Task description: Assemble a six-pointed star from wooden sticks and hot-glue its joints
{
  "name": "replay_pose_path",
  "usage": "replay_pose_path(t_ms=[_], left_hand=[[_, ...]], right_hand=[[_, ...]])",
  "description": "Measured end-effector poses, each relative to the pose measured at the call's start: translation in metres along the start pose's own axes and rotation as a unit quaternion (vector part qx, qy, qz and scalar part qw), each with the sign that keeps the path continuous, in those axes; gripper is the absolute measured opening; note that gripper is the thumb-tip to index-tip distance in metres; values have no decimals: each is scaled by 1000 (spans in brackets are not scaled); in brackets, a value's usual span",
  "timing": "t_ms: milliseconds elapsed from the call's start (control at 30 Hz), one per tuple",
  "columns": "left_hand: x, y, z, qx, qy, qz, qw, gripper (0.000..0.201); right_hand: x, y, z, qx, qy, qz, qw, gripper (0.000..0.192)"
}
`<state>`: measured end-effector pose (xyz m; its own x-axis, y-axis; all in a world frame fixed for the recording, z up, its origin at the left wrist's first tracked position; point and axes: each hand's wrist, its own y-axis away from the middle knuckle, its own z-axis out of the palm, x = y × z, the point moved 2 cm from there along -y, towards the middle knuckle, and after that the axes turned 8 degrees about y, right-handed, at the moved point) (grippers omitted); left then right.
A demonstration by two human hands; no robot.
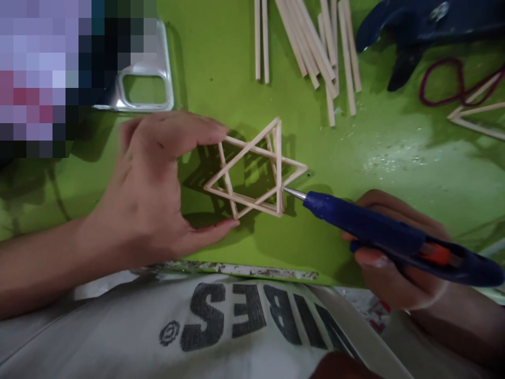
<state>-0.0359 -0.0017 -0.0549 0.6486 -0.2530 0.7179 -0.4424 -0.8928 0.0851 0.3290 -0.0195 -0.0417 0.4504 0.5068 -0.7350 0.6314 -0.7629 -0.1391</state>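
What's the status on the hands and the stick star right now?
Left hand steadies the stick star. Right hand holds the glue gun, nozzle at the star's right joint. Nothing between them.

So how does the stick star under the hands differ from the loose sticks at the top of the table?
The stick star is joined into crossed triangles; the loose sticks lie single and unjoined in a rough pile. The star is held by the left hand, with the glue gun in the right hand tipped against it; nothing touches the loose sticks. Both are thin pale wood on the green table.
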Motion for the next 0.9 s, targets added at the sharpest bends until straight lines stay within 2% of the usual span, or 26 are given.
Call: replay_pose_path(t_ms=[67, 233, 433, 667, 900], left_hand=[[0, 0, 1, 7, 6, -1, 1000, 84], [3, -2, 2, 35, 9, 52, 998, 82], [9, -6, 1, 16, -22, 20, 999, 68], [12, -3, 1, 4, -47, 9, 999, 68], [10, -4, 3, 1, -54, 14, 998, 60]], right_hand=[[0, 0, 0, -6, 8, 17, 1000, 32], [-4, -1, 0, -2, 16, 12, 1000, 28], [-3, -1, 3, 8, 12, 13, 1000, 27], [-5, 1, 3, 7, 18, 43, 999, 32], [-3, 2, 3, 14, 10, 33, 999, 25]])
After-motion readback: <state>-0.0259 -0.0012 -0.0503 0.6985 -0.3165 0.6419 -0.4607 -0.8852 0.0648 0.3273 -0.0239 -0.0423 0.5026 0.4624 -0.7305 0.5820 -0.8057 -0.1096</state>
